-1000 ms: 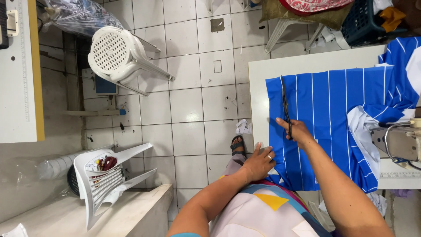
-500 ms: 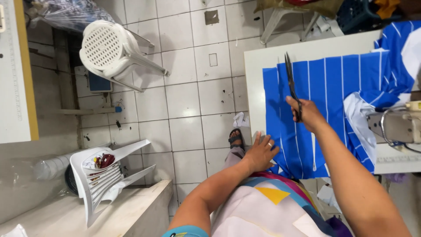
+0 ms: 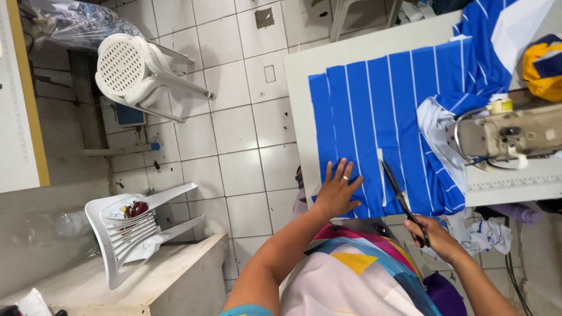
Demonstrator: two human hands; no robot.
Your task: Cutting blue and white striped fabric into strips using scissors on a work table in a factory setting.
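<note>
1. Gripping a pair of long dark-bladed scissors by the handles, the right hand has its fingers curled shut through the loops at the near edge of the white worktable; the blades point away from the body into the cloth.
2. Just left of the blades, the left hand lies flat with its fingers spread, pressing down on a sheet of bright blue fabric with thin white stripes. It likely pins the cloth so it stays taut under the cut.
3. Running along one white stripe, the blades appear to sit in a slit that starts at the near hem, the stripe seemingly serving as a guide line.
4. Beyond and to the right of the scissors stands a beige industrial sewing machine, with more blue and white cloth bunched at its head.
5. Far left of both hands, on the white tiled floor, two white plastic chairs lie tipped over.
</note>
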